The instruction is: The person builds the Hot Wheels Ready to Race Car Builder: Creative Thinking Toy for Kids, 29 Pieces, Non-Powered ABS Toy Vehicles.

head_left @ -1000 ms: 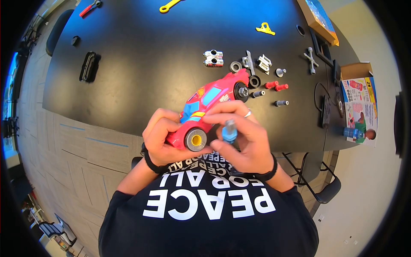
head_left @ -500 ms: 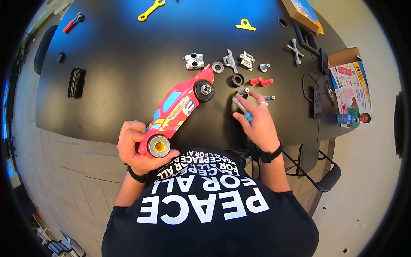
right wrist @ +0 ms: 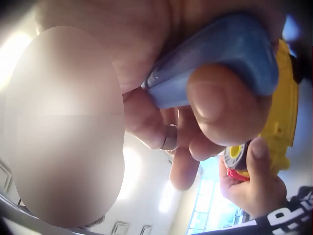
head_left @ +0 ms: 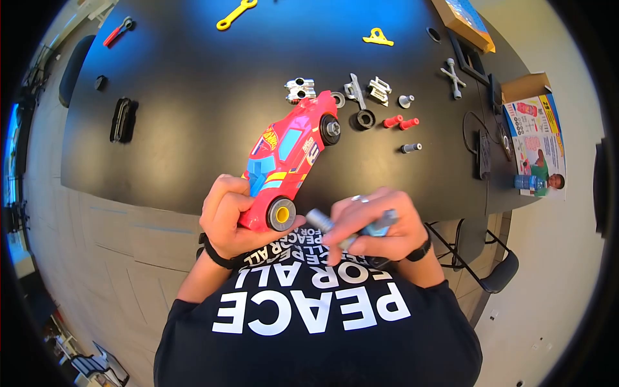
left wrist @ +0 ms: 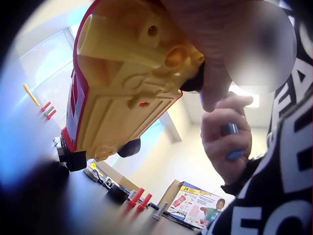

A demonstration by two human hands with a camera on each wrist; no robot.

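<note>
A red toy car is gripped at its near end by my left hand. Its near wheel, grey with a yellow centre, faces right, just beside the left thumb. The left wrist view shows the car's yellow underside. My right hand holds a screwdriver with a blue handle across the palm. Between the same hand's fingers and thumb a blurred grey bolt points toward the wheel, a short gap away.
Beyond the car lie silver engine parts, a loose black tire, red bolts and another grey bolt. A cross wrench, a yellow wrench and a printed box are farther off.
My right hand reached out to a grey bolt on the table and has come back with it, screwdriver still in hand. The left hand keeps hold of the car, shifted slightly.
</note>
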